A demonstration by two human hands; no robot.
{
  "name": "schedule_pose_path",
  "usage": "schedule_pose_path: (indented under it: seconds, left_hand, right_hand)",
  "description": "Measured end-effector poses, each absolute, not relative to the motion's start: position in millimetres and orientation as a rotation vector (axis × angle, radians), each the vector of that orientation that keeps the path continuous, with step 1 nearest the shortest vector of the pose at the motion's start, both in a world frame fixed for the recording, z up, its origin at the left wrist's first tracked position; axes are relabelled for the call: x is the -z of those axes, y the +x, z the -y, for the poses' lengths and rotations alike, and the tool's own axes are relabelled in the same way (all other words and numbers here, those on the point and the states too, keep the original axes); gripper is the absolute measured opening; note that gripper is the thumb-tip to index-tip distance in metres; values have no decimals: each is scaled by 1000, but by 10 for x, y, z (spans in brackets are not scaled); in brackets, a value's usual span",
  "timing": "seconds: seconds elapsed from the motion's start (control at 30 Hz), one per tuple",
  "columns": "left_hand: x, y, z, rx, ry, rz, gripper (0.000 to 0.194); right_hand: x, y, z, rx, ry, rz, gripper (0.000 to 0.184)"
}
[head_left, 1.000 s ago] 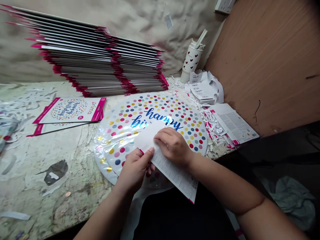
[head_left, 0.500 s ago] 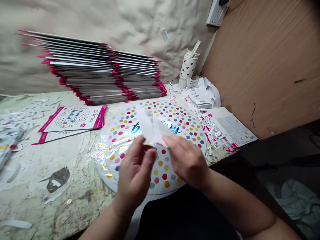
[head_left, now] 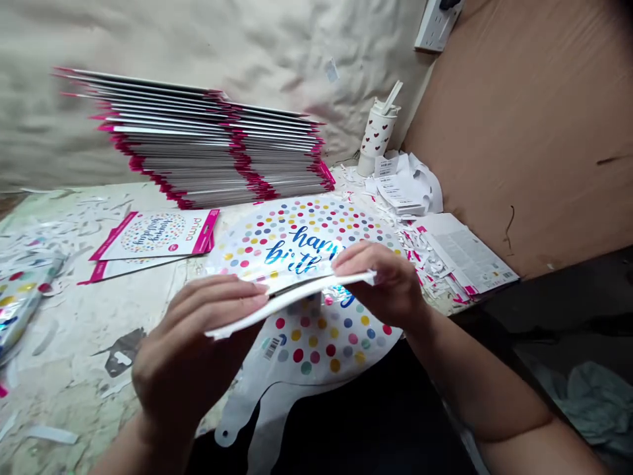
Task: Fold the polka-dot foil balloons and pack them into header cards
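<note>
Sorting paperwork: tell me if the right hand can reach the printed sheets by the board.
Probably yes. The right hand is near the printed sheets, with only low paper scraps between. It is pinching a folded white strip with the left hand, so it would likely let go first.

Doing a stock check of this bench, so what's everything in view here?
polka-dot foil balloon: one, multicoloured dots and blue lettering, mid-bench
folded foil piece: one, white and silver, between the hands
stacked balloon packages: many, pink-edged, bench back
loose balloon packages: two, white and pink, left of the balloon
heart-print tumbler: one, white, back right
paper labels: a pile, white, beside the tumbler
printed sheets: several, white, right
wall socket: one, white, upper right
left hand: one, holding the folded piece, front left
right hand: one, holding the folded piece, front right
</note>
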State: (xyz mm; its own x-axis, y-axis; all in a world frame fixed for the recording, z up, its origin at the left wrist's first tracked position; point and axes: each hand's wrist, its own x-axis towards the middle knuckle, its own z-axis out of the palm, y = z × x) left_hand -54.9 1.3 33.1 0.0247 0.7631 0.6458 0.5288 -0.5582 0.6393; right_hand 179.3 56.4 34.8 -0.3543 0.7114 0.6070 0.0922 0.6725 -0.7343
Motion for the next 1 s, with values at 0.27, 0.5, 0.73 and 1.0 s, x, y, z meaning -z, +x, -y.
schedule_pose_path:
  seconds: [0.27,0.5,0.73,1.0]
  left_hand:
    - [467,-645,269,-474,2790,-1214,52]
    - [458,-394,208,-609,2676,-1305,24]
    - [276,-338,-95,-411,2087,-1621,20]
    - [574,-670,91,-465,2922,-1165,38]
  right_hand:
    - [490,1896,-283,-185,-599,2614,31]
    - [509,1822,-268,-313,-729,2598,21]
    - [352,1608,-588,-772,-1259,2455,17]
    - [352,1677,-566,-443,-811,2899,35]
